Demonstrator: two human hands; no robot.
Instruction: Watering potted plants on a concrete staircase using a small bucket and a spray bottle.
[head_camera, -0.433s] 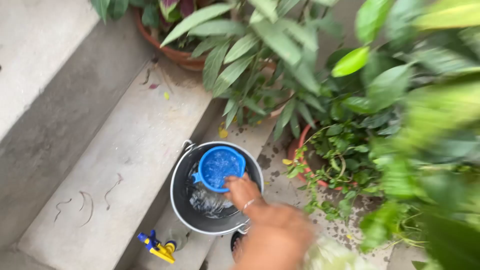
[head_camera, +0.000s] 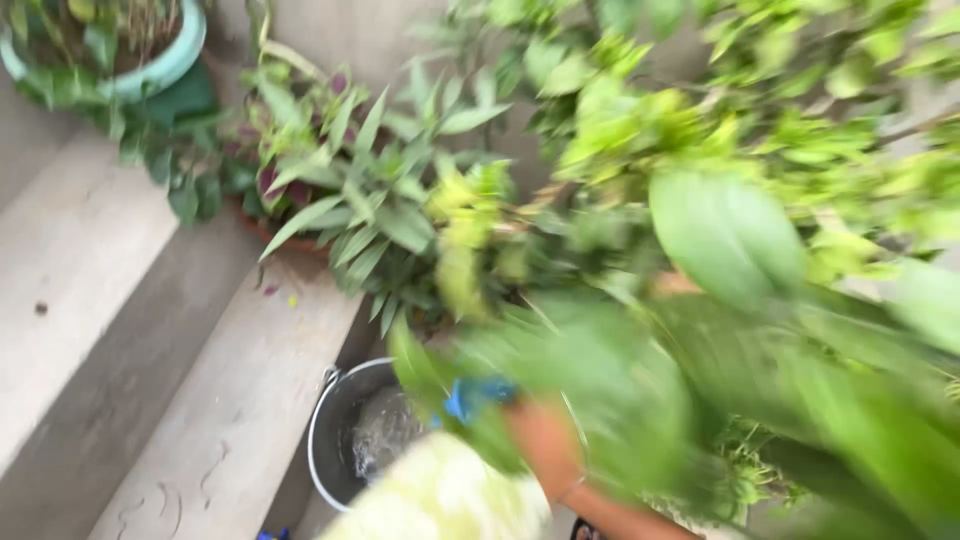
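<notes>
Hand (head_camera: 535, 440) (blurred, leaf-hidden), grip unclear, at blue cup (head_camera: 470, 397), over metal bucket (head_camera: 330, 440)

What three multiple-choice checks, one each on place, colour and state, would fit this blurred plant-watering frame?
1. Where does the metal bucket stand?
A. on a concrete step below the potted plants
B. on a wooden table
C. hung from a wall hook

2. What colour is the small scoop at the bucket's rim?
A. red
B. blue
C. white

3. What state is the bucket in?
A. tipped on its side
B. shut with a lid
C. upright, open, with water inside

Answers:
1 A: the bucket sits on the grey concrete step, with leafy potted plants above it.
2 B: a blue patch shows through the blurred leaves, by the person's arm; which hand holds it cannot be told.
3 C: its round rim faces up and rippled water shows inside.
</notes>
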